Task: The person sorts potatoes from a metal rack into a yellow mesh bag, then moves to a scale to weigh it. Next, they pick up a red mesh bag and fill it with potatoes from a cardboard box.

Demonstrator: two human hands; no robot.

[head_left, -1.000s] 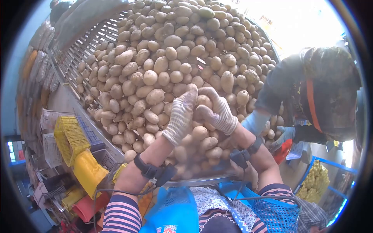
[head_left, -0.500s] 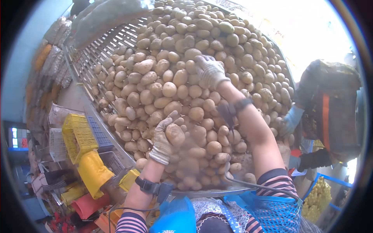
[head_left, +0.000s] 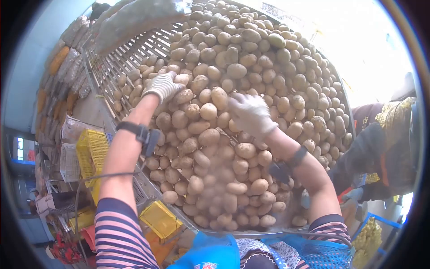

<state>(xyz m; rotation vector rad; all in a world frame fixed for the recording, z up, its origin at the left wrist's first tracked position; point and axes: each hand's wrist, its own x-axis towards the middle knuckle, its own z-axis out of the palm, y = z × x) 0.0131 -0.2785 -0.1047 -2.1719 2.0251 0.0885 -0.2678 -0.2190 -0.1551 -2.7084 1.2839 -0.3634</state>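
Observation:
Many loose potatoes [head_left: 208, 111] cover a large slatted metal table [head_left: 118, 60]. My left hand [head_left: 162, 86], in a striped knit glove, lies over the left side of the heap. Its fingers and thumb close around a pale potato [head_left: 182, 79]. My right hand [head_left: 253, 114], also gloved, is over the middle of the heap and smeared by motion. Its fingertips are beside an upright oval potato [head_left: 219, 98]; whether they grip it is not clear.
A filled bag [head_left: 143, 24] lies on the table's far left. Yellow crates [head_left: 160, 219] stand left of the table. A co-worker [head_left: 380, 148] is at the right edge. A cable [head_left: 112, 175] crosses my left arm.
My left hand has moved forward to the far-left potatoes, and the potato it held is no longer in it. My right hand has come back nearer me. The co-worker has shifted.

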